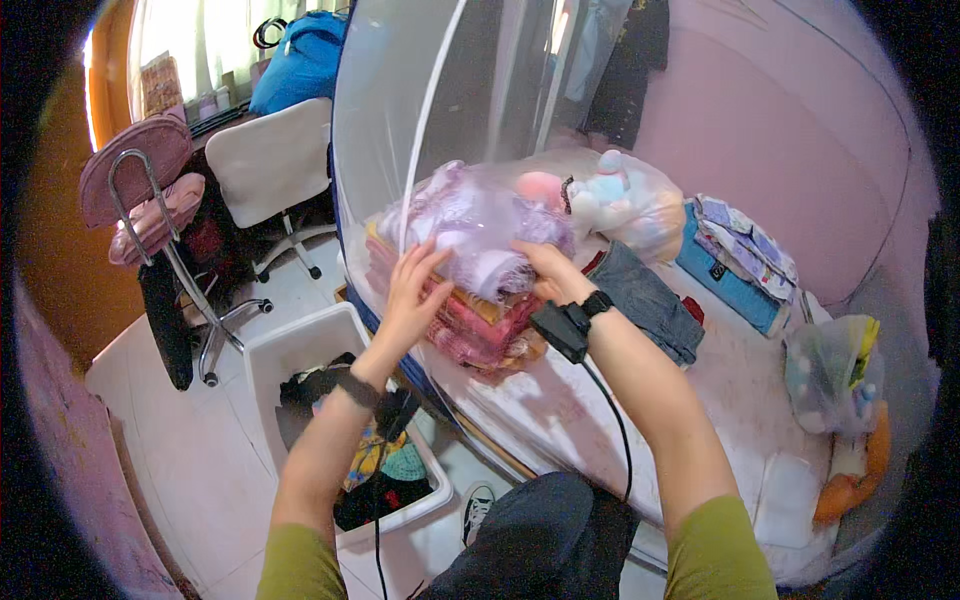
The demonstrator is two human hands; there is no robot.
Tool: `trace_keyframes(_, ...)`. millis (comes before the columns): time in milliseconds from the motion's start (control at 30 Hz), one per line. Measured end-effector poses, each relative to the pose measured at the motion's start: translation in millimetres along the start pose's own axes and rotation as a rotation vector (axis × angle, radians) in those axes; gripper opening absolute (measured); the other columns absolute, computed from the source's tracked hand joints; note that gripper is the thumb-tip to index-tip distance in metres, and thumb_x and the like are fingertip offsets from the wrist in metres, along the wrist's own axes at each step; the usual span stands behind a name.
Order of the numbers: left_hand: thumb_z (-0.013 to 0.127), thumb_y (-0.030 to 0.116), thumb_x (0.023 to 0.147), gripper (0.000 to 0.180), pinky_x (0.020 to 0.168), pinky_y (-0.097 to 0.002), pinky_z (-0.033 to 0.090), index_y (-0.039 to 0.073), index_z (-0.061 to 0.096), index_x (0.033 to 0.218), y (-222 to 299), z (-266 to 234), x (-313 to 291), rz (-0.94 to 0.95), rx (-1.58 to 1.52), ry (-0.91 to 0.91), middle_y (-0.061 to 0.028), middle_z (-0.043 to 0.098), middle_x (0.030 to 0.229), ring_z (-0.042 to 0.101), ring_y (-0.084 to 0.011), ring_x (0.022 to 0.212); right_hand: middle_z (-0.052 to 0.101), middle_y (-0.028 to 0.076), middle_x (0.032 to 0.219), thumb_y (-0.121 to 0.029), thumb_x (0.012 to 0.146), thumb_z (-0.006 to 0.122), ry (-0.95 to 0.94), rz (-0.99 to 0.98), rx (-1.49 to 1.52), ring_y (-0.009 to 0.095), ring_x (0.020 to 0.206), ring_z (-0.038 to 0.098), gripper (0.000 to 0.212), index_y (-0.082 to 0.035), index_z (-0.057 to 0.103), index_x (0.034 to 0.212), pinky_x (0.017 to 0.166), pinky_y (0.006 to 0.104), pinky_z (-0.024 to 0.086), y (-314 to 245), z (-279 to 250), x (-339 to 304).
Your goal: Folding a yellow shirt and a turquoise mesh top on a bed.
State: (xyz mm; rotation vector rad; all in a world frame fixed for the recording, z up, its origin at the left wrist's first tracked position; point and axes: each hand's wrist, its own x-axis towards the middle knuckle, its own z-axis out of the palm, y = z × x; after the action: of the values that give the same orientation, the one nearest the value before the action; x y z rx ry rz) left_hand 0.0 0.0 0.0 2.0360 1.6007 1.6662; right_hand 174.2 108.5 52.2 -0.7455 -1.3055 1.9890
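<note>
A fluffy lavender-and-white cloth lies bunched on top of a stack of folded red, pink and yellow fabrics on the bed. Against the left side of this pile rests my left hand, its fingers spread. My right hand is on the opposite side, its fingers curled at the rolled edge of the lavender cloth; part of them is hidden. Beside my right wrist lies a folded pair of grey jeans. Dark bands with small black devices circle both wrists.
A see-through canopy with a white pole surrounds the bed. Plush toys, folded clothes and a clear bag lie there. A white bin of clothes stands on the floor left, near two chairs.
</note>
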Motion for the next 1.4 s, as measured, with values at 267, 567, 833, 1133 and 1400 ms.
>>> trace_keyframes(267,0.052,0.031,0.074,0.038,0.094,-0.0539,0.008,0.021,0.047,0.110,-9.6,17.7,48.7,0.040,0.334,-0.319,-0.0063,0.035,0.124,0.022,-0.0280,0.119,0.052,0.009,0.090,-0.024,0.077,0.052,0.148,-0.074,-0.304,0.019,0.082,0.052,0.036,0.003,0.044,0.100,0.068,0.0307,0.044,-11.7,-31.5,-21.5)
trace_keyframes(567,0.046,0.024,0.076,0.036,0.094,-0.0528,0.008,0.016,0.045,0.111,-47.8,52.5,61.7,0.003,0.408,-0.192,-0.0068,0.035,0.123,0.023,-0.0274,0.119,0.047,0.012,0.093,-0.020,0.081,0.046,0.235,-0.030,-0.239,0.020,0.080,0.052,0.025,-0.002,0.037,0.096,0.069,0.0313,0.046,-2.3,-73.3,-82.4)
trace_keyframes(833,0.055,0.025,0.074,0.038,0.095,-0.0386,0.021,0.013,0.047,0.109,-13.6,0.6,23.6,0.189,0.242,-0.129,-0.0091,0.037,0.121,0.028,-0.0274,0.116,0.055,0.010,0.087,-0.020,0.081,0.047,0.076,0.020,-0.148,0.018,0.074,0.054,0.015,-0.006,0.046,0.088,0.066,0.0307,0.046,21.1,-53.0,-141.3)
trace_keyframes(1133,0.055,0.019,0.076,0.021,0.079,-0.0314,0.040,0.010,0.054,0.094,8.7,-97.2,-100.5,-0.293,0.119,-0.295,-0.0079,0.044,0.110,0.041,-0.0183,0.103,0.056,0.005,0.075,-0.017,0.080,0.046,0.036,-0.004,-0.145,0.011,0.061,0.051,0.012,-0.006,0.050,0.084,0.059,0.0245,0.044,55.8,-6.9,-145.0)
trace_keyframes(1400,0.060,0.027,0.069,0.030,0.062,-0.0296,0.043,0.001,0.057,0.082,-81.9,-105.0,-254.5,-0.957,0.204,-0.263,-0.0121,0.058,0.073,0.055,-0.0203,0.066,0.055,0.007,0.076,-0.016,0.079,0.048,-0.058,0.254,0.118,0.013,0.061,0.051,0.013,-0.005,0.050,0.085,0.058,0.0248,0.043,176.5,54.8,-124.7)
